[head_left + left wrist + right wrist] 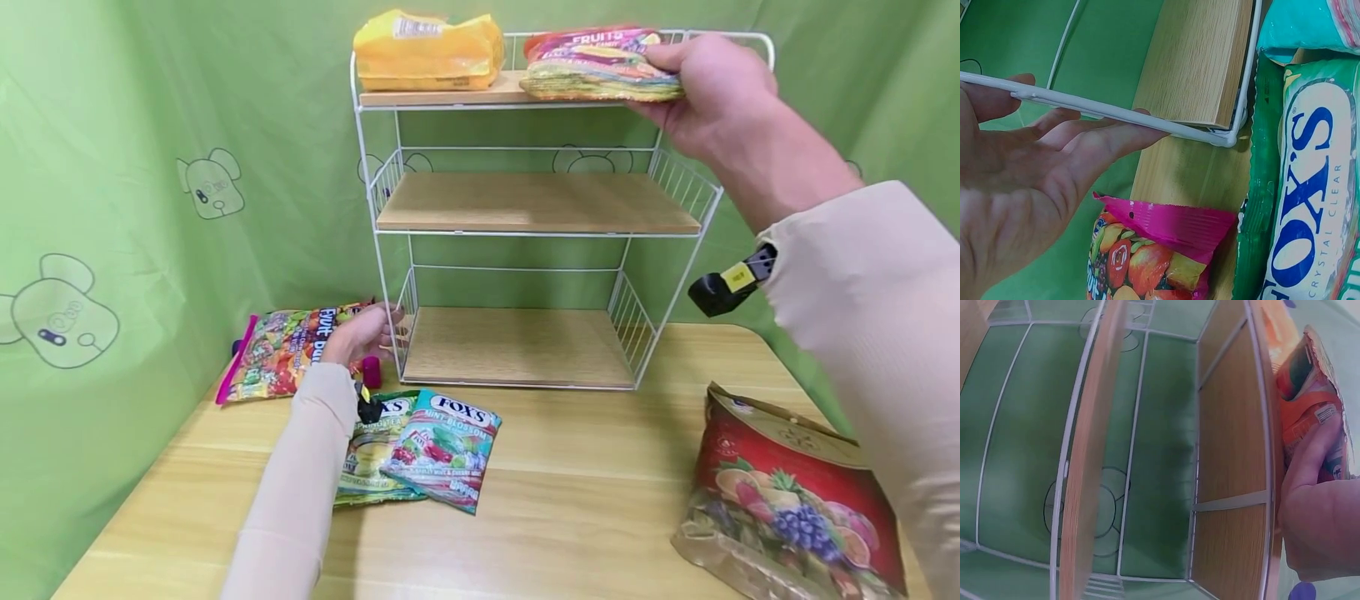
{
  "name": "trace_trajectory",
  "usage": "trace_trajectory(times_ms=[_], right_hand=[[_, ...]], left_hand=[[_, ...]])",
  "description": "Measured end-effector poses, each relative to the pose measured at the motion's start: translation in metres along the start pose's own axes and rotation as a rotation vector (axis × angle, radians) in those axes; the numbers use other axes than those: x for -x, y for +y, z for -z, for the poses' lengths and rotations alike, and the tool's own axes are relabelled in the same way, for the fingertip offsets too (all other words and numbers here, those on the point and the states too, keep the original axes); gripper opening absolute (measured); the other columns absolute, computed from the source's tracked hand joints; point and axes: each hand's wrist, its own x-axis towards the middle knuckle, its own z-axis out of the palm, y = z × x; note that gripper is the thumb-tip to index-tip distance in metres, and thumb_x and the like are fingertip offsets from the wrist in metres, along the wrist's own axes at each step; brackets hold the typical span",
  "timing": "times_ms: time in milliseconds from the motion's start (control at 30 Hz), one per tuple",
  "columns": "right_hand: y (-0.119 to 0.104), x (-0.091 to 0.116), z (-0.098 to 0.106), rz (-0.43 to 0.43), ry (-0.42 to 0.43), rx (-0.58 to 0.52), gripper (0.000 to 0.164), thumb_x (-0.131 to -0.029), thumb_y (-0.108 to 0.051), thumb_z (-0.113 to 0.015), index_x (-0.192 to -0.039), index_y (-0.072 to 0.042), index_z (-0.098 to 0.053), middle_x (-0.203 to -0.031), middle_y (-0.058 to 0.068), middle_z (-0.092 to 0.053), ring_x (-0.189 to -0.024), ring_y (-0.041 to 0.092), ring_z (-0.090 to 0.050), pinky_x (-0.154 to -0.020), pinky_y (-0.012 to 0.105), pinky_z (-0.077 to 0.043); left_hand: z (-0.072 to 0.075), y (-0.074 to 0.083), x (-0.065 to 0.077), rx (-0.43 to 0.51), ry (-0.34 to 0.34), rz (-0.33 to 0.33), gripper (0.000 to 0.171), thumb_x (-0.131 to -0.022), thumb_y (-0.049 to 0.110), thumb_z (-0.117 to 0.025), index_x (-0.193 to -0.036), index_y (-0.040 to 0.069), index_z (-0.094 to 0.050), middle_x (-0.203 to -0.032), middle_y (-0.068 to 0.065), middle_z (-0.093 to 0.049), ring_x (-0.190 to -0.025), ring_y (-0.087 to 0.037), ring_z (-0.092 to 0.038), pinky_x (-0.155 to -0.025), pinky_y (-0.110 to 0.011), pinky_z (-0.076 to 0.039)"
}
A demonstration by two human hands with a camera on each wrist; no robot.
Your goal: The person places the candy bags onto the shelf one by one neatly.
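Observation:
In the head view, my right hand grips the right end of a fruit candy bag over the right part of the top board, thumb on top. The right wrist view shows this candy bag in the fingers beside the board. My left hand is at the lower left post of the white wire shelf rack. In the left wrist view its fingers reach out fairly straight along the white wire, partly behind it. A fruit candy bag with a pink edge lies behind this hand.
A yellow bag sits on the top board's left part. Green and teal Fox's candy bags overlap on the table before the rack. A large red fruit bag stands at right. Green cloth hangs behind.

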Motion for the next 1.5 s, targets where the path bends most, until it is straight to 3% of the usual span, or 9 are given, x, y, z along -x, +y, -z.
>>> trace_trajectory(times_ms=[167, 400, 533, 667, 867, 1033, 1167, 1300, 1500], right_hand=[[0.004, 0.001, -0.002, 0.036, -0.026, 0.148, 0.029, -0.098, -0.014, -0.067, -0.125, -0.02, -0.061, -0.1, 0.01, -0.074, -0.095, 0.023, -0.075, -0.077, 0.032, -0.064], [0.004, 0.005, 0.004, -0.038, -0.154, -0.002, 0.032, -0.097, -0.017, -0.067, -0.128, -0.021, -0.06, -0.128, 0.006, -0.062, -0.122, 0.024, -0.064, -0.101, 0.04, -0.056], [0.004, 0.01, 0.008, -0.035, -0.157, 0.015, 0.036, -0.095, -0.024, -0.07, -0.129, -0.022, -0.059, -0.133, 0.006, -0.058, -0.127, 0.023, -0.06, -0.105, 0.04, -0.054], [0.009, 0.022, 0.012, 0.09, -0.157, 0.334, 0.053, -0.095, -0.04, -0.068, -0.142, -0.024, -0.051, -0.132, 0.005, -0.058, -0.122, 0.02, -0.06, -0.101, 0.03, -0.055], [0.029, 0.054, 0.016, 0.616, 0.056, 1.057, 0.063, -0.1, -0.053, -0.053, -0.155, -0.035, -0.028, -0.133, -0.006, -0.052, -0.113, 0.007, -0.055, -0.102, 0.028, -0.047], [0.058, 0.076, 0.005, 0.924, 0.16, 1.407, 0.059, -0.104, -0.043, -0.048, -0.158, -0.028, -0.031, -0.154, 0.014, -0.038, -0.138, 0.023, -0.035, -0.118, 0.042, -0.029], [0.079, 0.087, -0.004, 0.976, 0.09, 1.598, 0.065, -0.106, -0.039, -0.045, -0.163, -0.024, -0.018, -0.16, 0.023, -0.027, -0.147, 0.036, -0.02, -0.125, 0.051, -0.012], [0.092, 0.086, -0.011, 0.899, 0.042, 1.737, 0.072, -0.107, -0.04, -0.041, -0.164, -0.024, 0.0, -0.165, 0.026, -0.009, -0.152, 0.041, -0.006, -0.128, 0.054, 0.001], [0.102, 0.071, -0.011, 0.921, 0.001, 1.723, 0.066, -0.107, -0.036, -0.04, -0.163, -0.023, -0.006, -0.162, 0.029, -0.004, -0.154, 0.044, 0.006, -0.127, 0.049, 0.011]], left_hand=[[0.0, 0.0, 0.0, -0.006, 0.006, -0.003, 0.049, -0.108, 0.018, -0.035, -0.152, -0.002, -0.028, -0.115, -0.017, -0.049, -0.125, -0.047, -0.052, -0.11, -0.061, -0.044], [-0.002, -0.001, 0.0, 0.01, -0.007, 0.0, 0.05, -0.108, 0.018, -0.034, -0.153, -0.001, -0.027, -0.117, -0.018, -0.048, -0.129, -0.05, -0.048, -0.112, -0.062, -0.041], [-0.002, -0.001, 0.0, 0.023, -0.01, 0.004, 0.051, -0.108, 0.019, -0.035, -0.154, 0.0, -0.026, -0.124, -0.022, -0.046, -0.125, -0.048, -0.05, -0.113, -0.062, -0.04], [-0.002, -0.002, 0.0, 0.024, 0.007, 0.005, 0.051, -0.108, 0.021, -0.035, -0.154, 0.0, -0.026, -0.129, -0.025, -0.045, -0.122, -0.046, -0.052, -0.111, -0.061, -0.042], [-0.002, -0.003, 0.0, 0.021, 0.007, 0.002, 0.05, -0.108, 0.02, -0.035, -0.153, 0.0, -0.027, -0.128, -0.025, -0.047, -0.123, -0.048, -0.052, -0.111, -0.061, -0.043], [-0.002, -0.001, 0.0, 0.009, 0.014, -0.004, 0.048, -0.108, 0.021, -0.036, -0.15, -0.001, -0.029, -0.113, -0.017, -0.05, -0.111, -0.039, -0.059, -0.109, -0.06, -0.045], [-0.001, -0.002, 0.0, 0.008, 0.015, 0.002, 0.045, -0.109, 0.022, -0.036, -0.148, 0.0, -0.031, -0.111, -0.016, -0.052, -0.106, -0.035, -0.061, -0.108, -0.058, -0.047], [-0.001, -0.002, 0.0, 0.01, 0.015, 0.001, 0.046, -0.109, 0.022, -0.037, -0.148, 0.0, -0.031, -0.111, -0.016, -0.052, -0.094, -0.027, -0.062, -0.107, -0.057, -0.047], [0.001, -0.003, -0.001, -0.023, 0.011, -0.013, 0.048, -0.109, 0.021, -0.037, -0.152, 0.0, -0.03, -0.115, -0.017, -0.053, -0.089, -0.023, -0.064, -0.099, -0.052, -0.054]])
